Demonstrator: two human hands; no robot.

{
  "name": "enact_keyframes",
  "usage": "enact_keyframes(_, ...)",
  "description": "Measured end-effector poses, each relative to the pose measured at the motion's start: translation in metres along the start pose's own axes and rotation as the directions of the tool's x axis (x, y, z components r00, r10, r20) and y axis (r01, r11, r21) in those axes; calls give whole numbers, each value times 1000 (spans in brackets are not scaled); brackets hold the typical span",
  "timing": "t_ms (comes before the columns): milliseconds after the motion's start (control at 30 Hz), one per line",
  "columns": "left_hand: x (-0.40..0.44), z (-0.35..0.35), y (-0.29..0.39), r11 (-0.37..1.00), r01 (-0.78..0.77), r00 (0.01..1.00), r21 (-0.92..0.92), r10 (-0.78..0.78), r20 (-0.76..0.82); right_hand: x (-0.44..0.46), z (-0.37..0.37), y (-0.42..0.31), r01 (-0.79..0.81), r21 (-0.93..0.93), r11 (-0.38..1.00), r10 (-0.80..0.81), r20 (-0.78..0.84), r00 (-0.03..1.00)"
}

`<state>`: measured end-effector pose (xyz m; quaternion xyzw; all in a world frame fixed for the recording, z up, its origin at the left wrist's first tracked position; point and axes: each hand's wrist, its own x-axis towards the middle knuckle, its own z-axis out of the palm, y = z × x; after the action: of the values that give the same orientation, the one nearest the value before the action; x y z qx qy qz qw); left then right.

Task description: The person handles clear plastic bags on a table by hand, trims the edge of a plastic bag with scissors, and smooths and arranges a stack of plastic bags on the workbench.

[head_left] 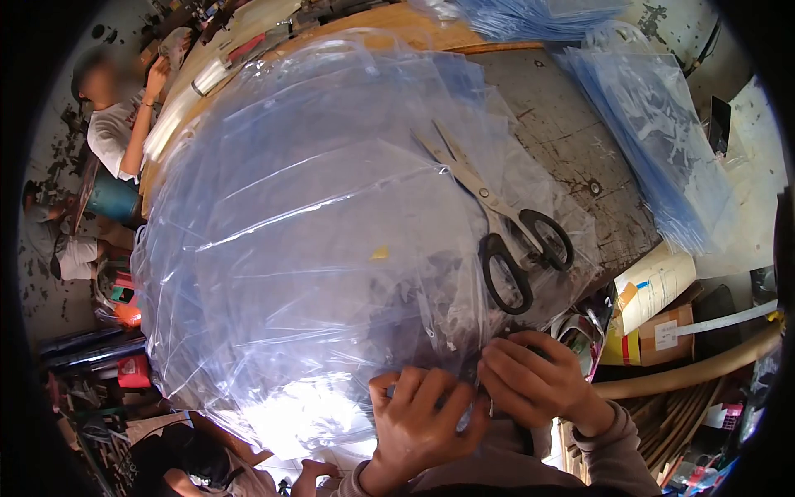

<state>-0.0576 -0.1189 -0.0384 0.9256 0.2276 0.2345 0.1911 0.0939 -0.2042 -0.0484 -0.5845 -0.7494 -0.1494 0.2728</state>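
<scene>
A wide pile of clear plastic sheets [281, 215], some looking like bags with looped handles at the far edge, covers the table in front of me. My left hand [426, 418] has its fingers curled in a pinch at the near edge of the plastic. Close beside it, my right hand [538, 377] pinches the same edge, fingers pressed together. What exactly lies between the fingertips is partly hidden. Black-handled scissors [484, 195] rest on top of the pile, blades parted and pointing away from me, handles just beyond my right hand.
More stacked bluish plastic [646, 141] lies on the right of the worn tabletop [571, 124], with another stack [530, 16] at the back. A cardboard box [667, 335] and a curved tan tube [696, 373] sit right. Another person [116, 124] sits at far left; others are lower left.
</scene>
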Motion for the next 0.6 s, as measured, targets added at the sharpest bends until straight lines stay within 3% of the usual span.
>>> enact_keyframes(167, -5, 5, -5, 998, -62, 996, 18, 63, -62, 2, 11, -7, -76, 6, 997, 76, -10, 997)
enact_keyframes(367, -13, -2, -7, 997, -65, 994, -31, 62, -88, 13, 21, -9, -177, 0, 984, 175, -141, 974)
enact_keyframes(433, -21, -4, -8, 996, -66, 994, -59, 60, -91, 28, 19, 13, -361, -44, 931, 346, -200, 917)
enact_keyframes(533, -35, -6, -13, 999, -9, 997, -47, 6, -78, 50, 21, 34, -353, -47, 934, 324, -298, 898)
enact_keyframes(600, -45, -5, -15, 996, -61, 995, -68, 55, -87, 67, 20, 51, -461, -251, 851, 343, -399, 851)
